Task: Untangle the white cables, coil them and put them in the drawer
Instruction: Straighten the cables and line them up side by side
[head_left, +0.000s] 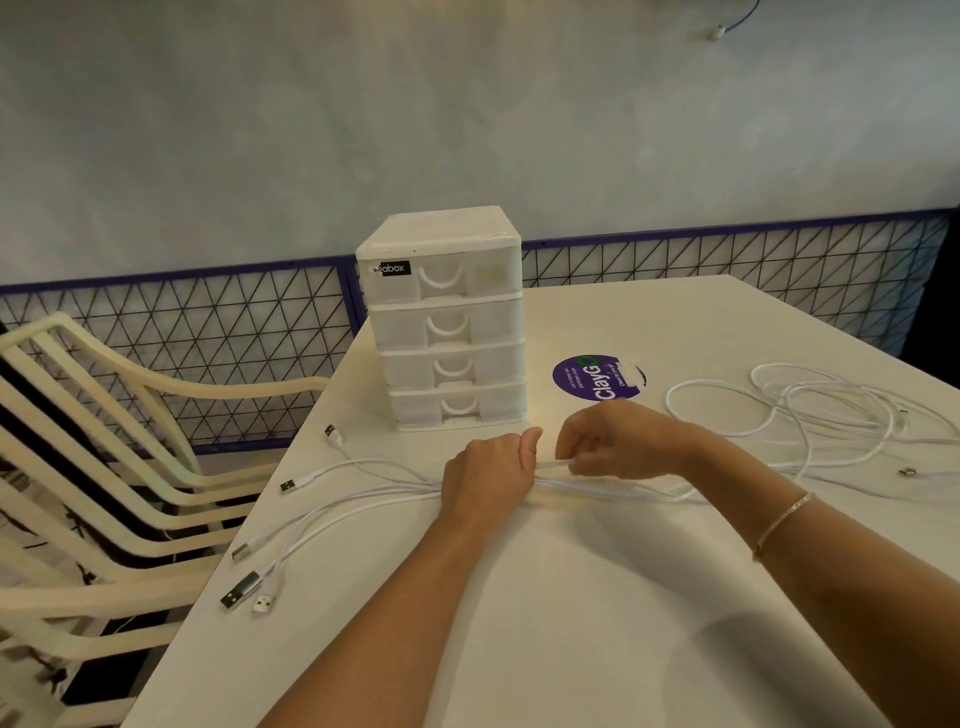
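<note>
Several white cables (363, 499) lie across the white table (571, 623), their USB plugs (239, 590) fanned out toward the left edge. My left hand (488, 480) grips the gathered bundle near the middle of the table. Just to its right, my right hand (618, 441) pinches a cable strand (553, 464) between the two hands. The cables' other ends form loose tangled loops (810, 410) at the right. A white four-drawer box (447, 322) stands behind my hands, all drawers closed.
A purple round sticker (587, 376) lies on the table right of the drawer box. Cream slatted chairs (104, 467) stand off the table's left edge. A black mesh fence (727, 265) and grey wall run behind.
</note>
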